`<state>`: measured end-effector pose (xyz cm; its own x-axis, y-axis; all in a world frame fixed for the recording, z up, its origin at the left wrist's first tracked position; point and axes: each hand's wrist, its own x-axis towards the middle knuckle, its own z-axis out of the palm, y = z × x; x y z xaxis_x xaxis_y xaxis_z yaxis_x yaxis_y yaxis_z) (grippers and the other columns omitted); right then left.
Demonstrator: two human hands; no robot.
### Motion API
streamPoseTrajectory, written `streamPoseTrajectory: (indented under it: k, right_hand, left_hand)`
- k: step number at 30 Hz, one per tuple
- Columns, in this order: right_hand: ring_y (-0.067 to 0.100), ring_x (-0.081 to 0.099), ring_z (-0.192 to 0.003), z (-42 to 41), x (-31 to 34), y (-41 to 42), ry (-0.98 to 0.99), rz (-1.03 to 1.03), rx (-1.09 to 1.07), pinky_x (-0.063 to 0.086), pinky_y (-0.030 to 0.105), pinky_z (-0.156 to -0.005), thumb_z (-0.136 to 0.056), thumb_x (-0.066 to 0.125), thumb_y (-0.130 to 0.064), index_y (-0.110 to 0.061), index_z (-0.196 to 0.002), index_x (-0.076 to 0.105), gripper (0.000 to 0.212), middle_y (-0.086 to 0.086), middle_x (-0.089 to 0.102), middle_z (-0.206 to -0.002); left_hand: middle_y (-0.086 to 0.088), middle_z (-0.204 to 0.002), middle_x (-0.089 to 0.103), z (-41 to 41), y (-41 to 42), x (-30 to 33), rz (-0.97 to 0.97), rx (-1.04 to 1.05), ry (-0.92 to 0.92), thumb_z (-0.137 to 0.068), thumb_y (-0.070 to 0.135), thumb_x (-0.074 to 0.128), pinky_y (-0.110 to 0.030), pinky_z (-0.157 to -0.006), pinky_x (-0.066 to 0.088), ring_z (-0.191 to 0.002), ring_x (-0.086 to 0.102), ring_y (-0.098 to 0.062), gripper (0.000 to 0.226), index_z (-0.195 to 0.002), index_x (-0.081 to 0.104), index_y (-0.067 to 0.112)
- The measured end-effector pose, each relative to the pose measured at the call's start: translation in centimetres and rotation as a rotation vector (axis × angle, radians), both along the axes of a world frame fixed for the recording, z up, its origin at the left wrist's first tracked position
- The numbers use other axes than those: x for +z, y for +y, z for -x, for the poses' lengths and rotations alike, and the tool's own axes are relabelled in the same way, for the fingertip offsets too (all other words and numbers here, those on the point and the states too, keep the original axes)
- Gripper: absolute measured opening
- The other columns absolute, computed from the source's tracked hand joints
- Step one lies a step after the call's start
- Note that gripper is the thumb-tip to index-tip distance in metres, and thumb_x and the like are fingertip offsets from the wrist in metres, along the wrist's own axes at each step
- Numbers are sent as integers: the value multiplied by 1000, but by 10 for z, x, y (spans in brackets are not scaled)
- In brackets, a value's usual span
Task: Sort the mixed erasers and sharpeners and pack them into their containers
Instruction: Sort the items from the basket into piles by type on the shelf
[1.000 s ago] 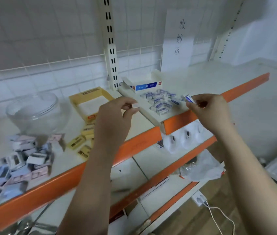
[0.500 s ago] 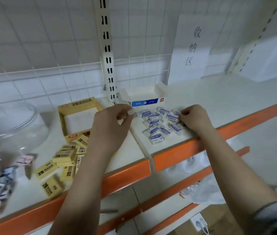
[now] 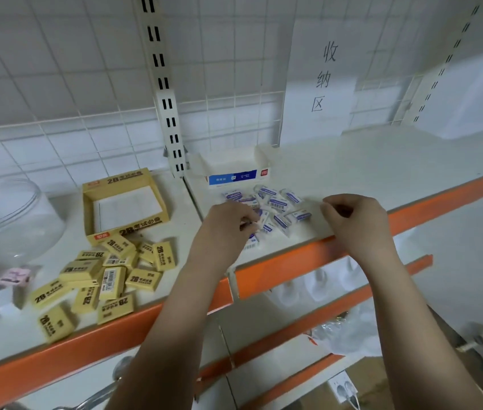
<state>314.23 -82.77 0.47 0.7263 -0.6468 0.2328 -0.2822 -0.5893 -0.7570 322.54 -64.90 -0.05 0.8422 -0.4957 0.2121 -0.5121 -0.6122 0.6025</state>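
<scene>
A pile of small blue-and-white erasers [image 3: 278, 205] lies on the white shelf in front of their open blue-and-white box [image 3: 234, 176]. My left hand [image 3: 225, 229] reaches down onto the pile's left side, its fingertips curled round one small eraser. My right hand [image 3: 352, 220] hovers just right of the pile above the shelf's front edge, fingers curled, with nothing visible in it. Several yellow 2B erasers [image 3: 101, 276] lie scattered in front of their open yellow box [image 3: 125, 202]. Pink and blue sharpeners [image 3: 12, 276] show at the far left edge.
A clear glass jar [image 3: 6, 223] stands at the left. The shelf has an orange front rim [image 3: 293, 270] and a slotted upright [image 3: 169, 113] at the back. A paper sign [image 3: 323, 78] hangs on the wire grid. Lower shelves hold white items and a plastic bag [image 3: 349, 332].
My left hand has come down from mid-air onto the eraser pile. My right hand has drawn back rightward off the pile. The view has tilted further down and left.
</scene>
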Motion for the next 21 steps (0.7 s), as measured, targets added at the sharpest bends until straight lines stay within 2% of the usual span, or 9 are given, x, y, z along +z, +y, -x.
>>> streamPoseTrajectory:
  k: [2,4,6,9,14,18,21]
  right_hand:
    - [8,59,-86,3,0,2,3,19,16,37,16,-74,-88,58,-18,-14,-102,72,20,-2,71,-100]
    - [7,58,-84,3,4,8,-7,47,57,35,12,-70,-88,59,-16,-14,-101,72,19,-2,71,-97]
    - [8,57,-81,2,12,16,-20,74,116,34,7,-63,-87,60,-15,-13,-101,72,18,-2,69,-89]
    - [9,57,-77,1,22,39,-39,131,216,34,-4,-63,-87,62,-18,-14,-103,71,19,-5,66,-83]
    - [5,57,-80,0,30,110,-53,126,403,35,-3,-70,-88,60,-19,-16,-110,69,24,-9,65,-86]
    - [5,59,-88,0,37,185,-49,156,521,38,4,-74,-88,61,-25,-20,-115,66,28,-8,68,-95]
    - [6,59,-88,3,35,249,-50,141,556,38,6,-72,-88,62,-25,-21,-116,66,29,-9,65,-93]
  left_hand:
    - [8,-115,65,3,6,2,-41,19,-35,-89,26,61,-5,-78,32,-101,56,-6,21,-108,69,23]
    - [10,-117,64,9,18,13,-14,70,-72,-90,28,59,-14,-85,36,-106,56,-7,23,-111,68,24]
    - [8,-115,65,14,35,24,10,134,-124,-91,28,58,-16,-82,38,-102,57,-8,22,-111,68,24]
    - [7,-113,66,21,70,36,-12,237,-131,-92,29,56,-19,-80,39,-100,58,-9,22,-110,68,26]
    - [9,-107,67,40,151,48,-15,396,-123,-91,27,57,-20,-77,39,-98,59,-10,21,-108,69,24]
    - [9,-100,68,58,235,50,-15,493,-139,-91,21,56,-18,-76,39,-92,58,-7,20,-106,70,21]
    - [1,-105,70,71,308,53,-59,538,-186,-90,20,57,-20,-77,40,-89,58,-8,22,-108,70,20]
